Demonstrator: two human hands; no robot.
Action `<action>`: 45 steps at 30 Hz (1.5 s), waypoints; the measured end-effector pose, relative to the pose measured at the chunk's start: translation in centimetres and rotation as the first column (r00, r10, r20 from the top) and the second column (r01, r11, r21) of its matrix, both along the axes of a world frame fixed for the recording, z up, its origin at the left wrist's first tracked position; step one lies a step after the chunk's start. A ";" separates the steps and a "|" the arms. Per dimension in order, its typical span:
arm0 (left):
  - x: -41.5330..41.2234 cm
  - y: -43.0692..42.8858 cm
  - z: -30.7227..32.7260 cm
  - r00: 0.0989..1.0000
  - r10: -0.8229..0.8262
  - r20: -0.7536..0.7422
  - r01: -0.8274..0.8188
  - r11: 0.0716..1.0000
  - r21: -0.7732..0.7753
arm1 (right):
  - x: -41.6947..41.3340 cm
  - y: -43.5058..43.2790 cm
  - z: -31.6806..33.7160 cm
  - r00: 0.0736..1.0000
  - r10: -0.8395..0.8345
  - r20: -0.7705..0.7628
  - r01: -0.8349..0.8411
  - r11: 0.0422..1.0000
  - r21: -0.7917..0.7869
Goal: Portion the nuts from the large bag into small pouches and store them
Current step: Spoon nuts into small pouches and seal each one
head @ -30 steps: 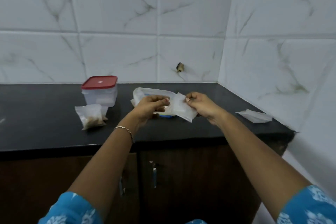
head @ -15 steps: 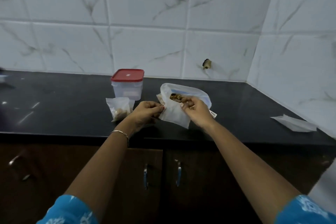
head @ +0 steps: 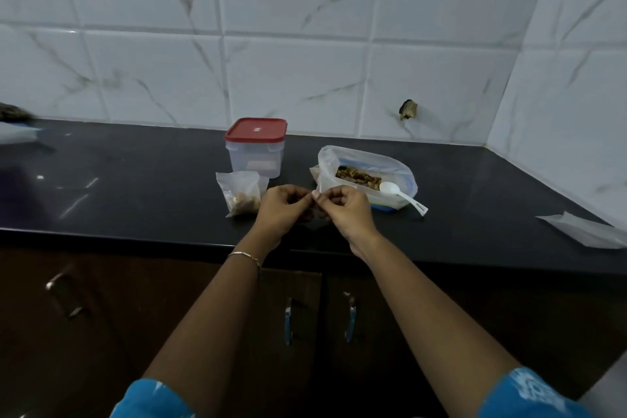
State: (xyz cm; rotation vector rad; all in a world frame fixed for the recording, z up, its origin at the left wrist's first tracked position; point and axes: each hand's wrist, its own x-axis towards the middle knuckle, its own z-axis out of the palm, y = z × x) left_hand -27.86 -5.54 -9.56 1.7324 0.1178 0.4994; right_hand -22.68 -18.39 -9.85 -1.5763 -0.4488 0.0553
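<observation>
My left hand (head: pixel 281 210) and my right hand (head: pixel 346 210) meet fingertip to fingertip above the front of the black counter (head: pixel 142 200). Both pinch the top of a small clear pouch (head: pixel 317 219), which hangs faintly visible between them. Just behind my right hand lies the large bag (head: pixel 366 163), open, with brown nuts inside. A white plastic spoon (head: pixel 402 194) rests on its front edge. To the left of my left hand stands a filled small pouch (head: pixel 242 193) with nuts in it.
A clear container with a red lid (head: pixel 256 146) stands behind the filled pouch. Empty pouches (head: pixel 583 231) lie at the counter's right end by the tiled side wall. Cabinet doors with handles (head: pixel 349 319) are below the counter.
My hands have drawn together and come nearer the counter's front edge. The pouch, earlier spread wide between them, now hangs narrow from my fingertips. The spoon and nuts have come into view.
</observation>
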 end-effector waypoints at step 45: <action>-1.1 -1.5 0.3 0.926 0.279 0.255 -0.359 0.860 0.362 | -2.1 -0.7 1.9 0.677 -0.140 0.723 0.525 0.780 -0.340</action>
